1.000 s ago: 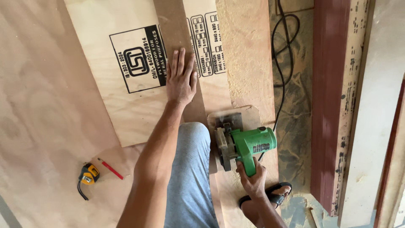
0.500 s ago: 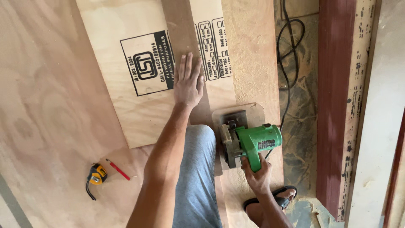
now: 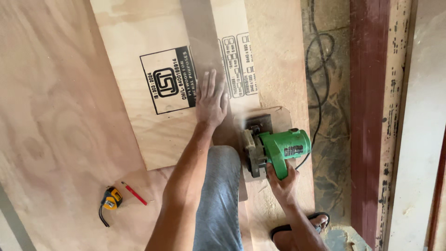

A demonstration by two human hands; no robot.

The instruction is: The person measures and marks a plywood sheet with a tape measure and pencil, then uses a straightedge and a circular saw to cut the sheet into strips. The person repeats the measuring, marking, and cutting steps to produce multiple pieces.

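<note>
On the stamped pale plywood sheet (image 3: 153,116), your left hand (image 3: 211,100) presses flat, fingers spread. Your right hand (image 3: 281,179) grips the green circular saw (image 3: 274,148)

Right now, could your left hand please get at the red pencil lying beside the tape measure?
Probably yes. The left hand lies flat on the plywood sheet, holding nothing, and bare board lies between it and the red pencil by the tape measure.

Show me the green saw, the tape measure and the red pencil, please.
saw (image 3: 284,149): head view, on its green motor housing.
tape measure (image 3: 111,198): head view, on its yellow case.
pencil (image 3: 134,194): head view, on the middle of its red shaft.
</note>
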